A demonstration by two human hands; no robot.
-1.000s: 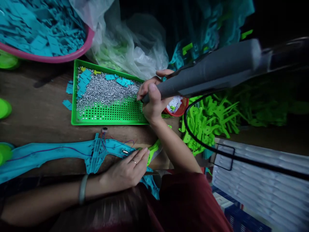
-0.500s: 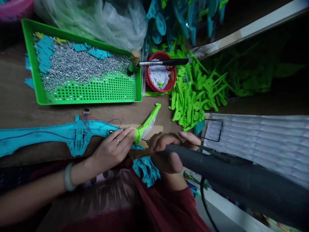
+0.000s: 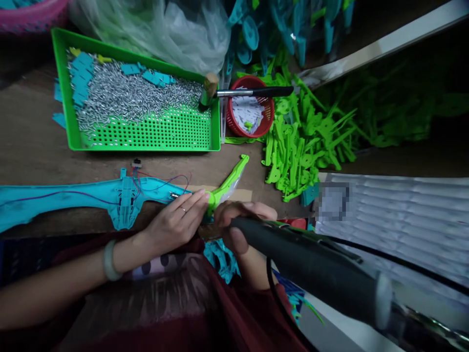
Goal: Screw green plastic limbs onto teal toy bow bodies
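Note:
A long teal plastic part [image 3: 73, 198] with thin red and blue wires lies across the wooden table, joined at its right end to a lime green piece [image 3: 229, 183]. My left hand [image 3: 176, 225], fingers together, presses down on that joint. My right hand [image 3: 238, 227] is closed round a dark grey powered tool [image 3: 311, 266], whose tip points at the joint beside my left fingers. A black cable hangs from the tool.
A green perforated tray [image 3: 146, 139] holds several small metal pins and teal bits. A small hammer [image 3: 234, 92] rests across the tray and a red basket [image 3: 251, 113]. Lime green parts [image 3: 308, 142] pile to the right. A white ribbed sheet [image 3: 395, 220] lies at right.
My right hand brought the tool from the tray down to the joint near my left hand. The view dropped and shifted. My left hand stayed on the teal part.

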